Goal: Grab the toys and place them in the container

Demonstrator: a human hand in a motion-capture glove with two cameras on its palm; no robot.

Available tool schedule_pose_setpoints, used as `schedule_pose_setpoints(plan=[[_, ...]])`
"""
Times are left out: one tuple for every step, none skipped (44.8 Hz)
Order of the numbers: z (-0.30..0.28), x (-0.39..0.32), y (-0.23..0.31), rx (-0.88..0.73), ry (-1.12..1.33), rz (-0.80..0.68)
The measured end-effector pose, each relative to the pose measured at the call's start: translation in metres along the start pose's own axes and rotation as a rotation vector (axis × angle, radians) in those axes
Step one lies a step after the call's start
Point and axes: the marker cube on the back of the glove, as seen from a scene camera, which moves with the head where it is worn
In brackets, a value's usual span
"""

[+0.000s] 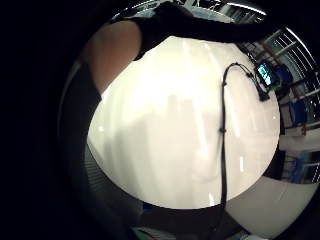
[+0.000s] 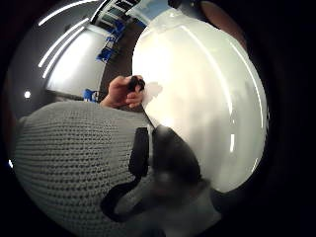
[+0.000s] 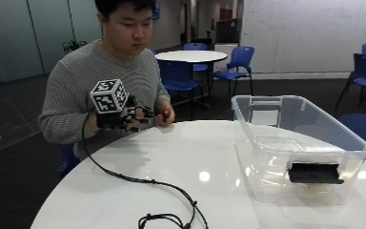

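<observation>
My gloved right hand (image 3: 125, 120) hovers at the far-left edge of the round white table (image 3: 170, 167), in front of the person's grey sweater (image 2: 74, 158). Nothing shows in its grip, and its fingers (image 1: 175, 25) stretch out over the bare tabletop (image 1: 175, 150). The bare left hand (image 3: 165, 114) is just beside it at the table's edge and pinches a small black thing (image 2: 134, 83). A clear plastic container (image 3: 241, 117) stands on the right side of the table, well away from both hands. No toy shows on the tabletop in any view.
The container has a black latch (image 3: 315, 172) on its near end. Behind the person stand blue chairs (image 3: 237, 64) and a second round table (image 3: 190, 56). The white tabletop (image 2: 197, 89) lies between the hands and the container.
</observation>
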Motion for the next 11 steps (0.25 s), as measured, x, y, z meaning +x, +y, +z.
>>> schedule_pose_setpoints(plan=[[0.0019,-0.0013,0.003,0.001,-0.001,0.003],[0.0032,-0.0018,0.0052,0.002,0.0,0.006],[0.004,-0.0017,0.0067,0.003,0.003,0.008],[0.0044,-0.0011,0.0076,0.005,0.008,0.011],[0.0047,-0.0002,0.0083,0.008,0.014,0.015],[0.0048,0.0011,0.0086,0.01,0.02,0.02],[0.0047,0.0026,0.0088,0.012,0.025,0.024],[0.0045,0.0042,0.0089,0.013,0.029,0.028],[0.0043,0.0055,0.009,0.013,0.031,0.031],[0.0042,0.0066,0.0089,0.014,0.033,0.034],[0.004,0.0072,0.0088,0.014,0.033,0.035]])
